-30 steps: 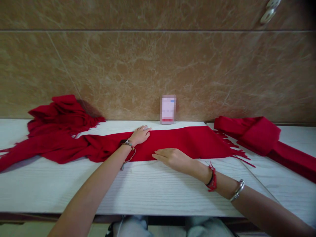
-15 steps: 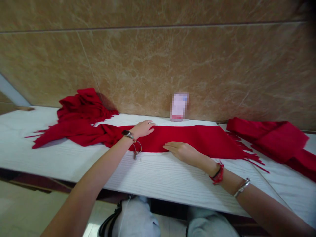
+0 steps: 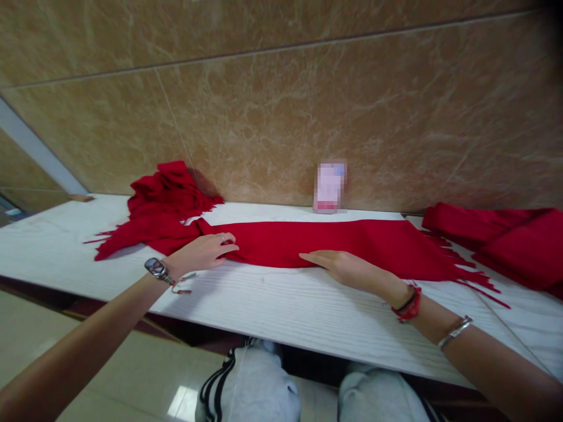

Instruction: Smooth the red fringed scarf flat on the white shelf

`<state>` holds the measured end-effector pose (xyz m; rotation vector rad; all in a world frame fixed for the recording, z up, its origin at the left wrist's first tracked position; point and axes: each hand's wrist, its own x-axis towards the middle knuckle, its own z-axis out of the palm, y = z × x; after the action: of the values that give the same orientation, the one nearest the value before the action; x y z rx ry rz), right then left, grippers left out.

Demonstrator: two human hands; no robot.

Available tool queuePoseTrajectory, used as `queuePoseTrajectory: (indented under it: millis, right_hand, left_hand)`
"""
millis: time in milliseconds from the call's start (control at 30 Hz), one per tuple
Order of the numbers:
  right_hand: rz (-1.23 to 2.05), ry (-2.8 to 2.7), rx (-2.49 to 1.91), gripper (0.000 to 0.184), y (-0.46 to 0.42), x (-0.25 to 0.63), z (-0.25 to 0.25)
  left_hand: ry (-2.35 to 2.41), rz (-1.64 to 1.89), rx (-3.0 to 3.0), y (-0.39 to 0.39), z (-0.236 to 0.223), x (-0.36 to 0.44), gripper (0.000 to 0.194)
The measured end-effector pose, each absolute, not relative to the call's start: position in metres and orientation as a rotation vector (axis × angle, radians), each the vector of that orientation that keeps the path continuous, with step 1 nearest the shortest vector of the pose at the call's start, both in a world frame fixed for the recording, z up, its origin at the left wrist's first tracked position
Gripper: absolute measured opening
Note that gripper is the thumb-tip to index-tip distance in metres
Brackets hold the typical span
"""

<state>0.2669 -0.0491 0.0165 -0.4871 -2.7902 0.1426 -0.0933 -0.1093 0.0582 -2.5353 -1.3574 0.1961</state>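
Red fringed scarf [image 3: 281, 243] lies along white table [image 3: 264, 299], smooth between hands and to right, rumpled at left; left hand [image 3: 204, 251] rests on it, fingers bent and parted; whether that grip pinches cloth, cannot tell; right hand [image 3: 347, 268] lies at near edge, grip flat, fingers straight, side by side; behind, blurred pink rectangle [image 3: 329, 186] stands against brown wall [image 3: 264, 129]; red heap [image 3: 169, 190] at left, folded red cloth [image 3: 519, 240] at right.

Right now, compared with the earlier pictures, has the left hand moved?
Yes: judged against the pixelated object by the wall, the left hand has moved left along the red scarf and towards the person.
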Motion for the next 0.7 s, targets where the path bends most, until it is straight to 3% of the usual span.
queuePoseTrajectory:
  millis: [167, 467, 700]
  right_hand:
    - [0.229, -2.791, -0.574, 0.066, -0.047, 0.272, 0.015]
    - [0.093, -2.748, -0.607, 0.055, -0.042, 0.271, 0.01]
    - [-0.017, -2.784, -0.54, 0.049, -0.045, 0.27, 0.013]
  left_hand:
    - [-1.381, 0.324, -2.343, -0.107, 0.048, -0.121, 0.045]
    - [-1.577, 0.067, -1.992, -0.103, 0.053, -0.158, 0.045]
    - [-1.729, -0.046, -2.081, -0.115, 0.042, -0.18, 0.049]
